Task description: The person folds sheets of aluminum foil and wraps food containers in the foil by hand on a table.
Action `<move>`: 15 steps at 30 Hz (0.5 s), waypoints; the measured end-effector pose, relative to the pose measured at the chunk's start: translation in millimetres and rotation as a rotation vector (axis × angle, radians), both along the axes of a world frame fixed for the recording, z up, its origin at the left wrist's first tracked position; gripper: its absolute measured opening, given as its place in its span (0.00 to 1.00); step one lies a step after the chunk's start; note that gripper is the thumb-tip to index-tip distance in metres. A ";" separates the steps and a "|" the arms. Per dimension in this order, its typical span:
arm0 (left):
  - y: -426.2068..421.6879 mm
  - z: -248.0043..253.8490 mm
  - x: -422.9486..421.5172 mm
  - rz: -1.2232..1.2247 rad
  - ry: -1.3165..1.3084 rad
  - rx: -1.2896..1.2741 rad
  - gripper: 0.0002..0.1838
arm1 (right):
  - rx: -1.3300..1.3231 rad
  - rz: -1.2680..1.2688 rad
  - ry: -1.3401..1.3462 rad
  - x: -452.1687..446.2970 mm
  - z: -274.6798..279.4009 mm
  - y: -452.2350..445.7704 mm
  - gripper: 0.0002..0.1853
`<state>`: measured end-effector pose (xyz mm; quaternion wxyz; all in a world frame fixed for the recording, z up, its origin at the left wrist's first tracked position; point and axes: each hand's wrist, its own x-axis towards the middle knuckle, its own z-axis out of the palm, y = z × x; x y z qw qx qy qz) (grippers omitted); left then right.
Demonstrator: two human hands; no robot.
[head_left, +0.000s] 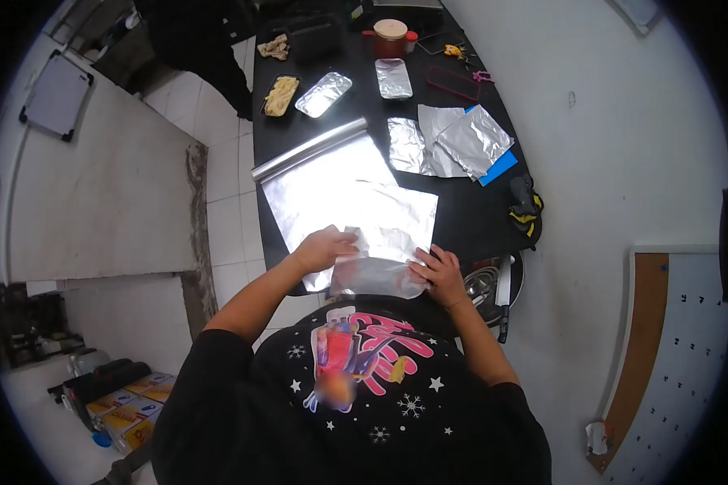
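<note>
A loose sheet of aluminium foil lies across a larger foil sheet that runs out from a foil roll. Its near end forms a crumpled flap at the table's front edge, close to my body. At the flap's left side my left hand is closed, its fingers pinching the foil. My right hand rests on the flap's right side with fingers spread. The thumb of that hand is hard to make out against the foil.
Cut foil sheets lie over something blue at right. Farther back are a filled tray, two foil-covered trays and a red pot. A knife lies across a metal bowl beside my right hand.
</note>
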<state>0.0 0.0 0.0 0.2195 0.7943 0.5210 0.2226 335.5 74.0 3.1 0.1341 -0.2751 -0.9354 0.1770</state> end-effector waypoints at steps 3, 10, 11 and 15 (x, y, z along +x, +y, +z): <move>-16.0 8.6 -3.8 -0.120 0.080 0.025 0.20 | -0.006 0.001 -0.059 -6.9 0.9 -15.4 0.24; 1.4 -10.2 2.1 0.263 -0.123 -0.175 0.06 | -0.248 -0.233 0.169 -3.2 -25.8 5.7 0.10; 3.3 -8.8 3.4 0.366 -0.126 -0.233 0.06 | -0.305 -0.316 0.238 -4.2 -30.9 7.9 0.08; 16.9 -11.7 11.0 0.516 -0.305 -0.445 0.11 | -0.636 -0.687 0.314 -28.7 -0.1 18.0 0.14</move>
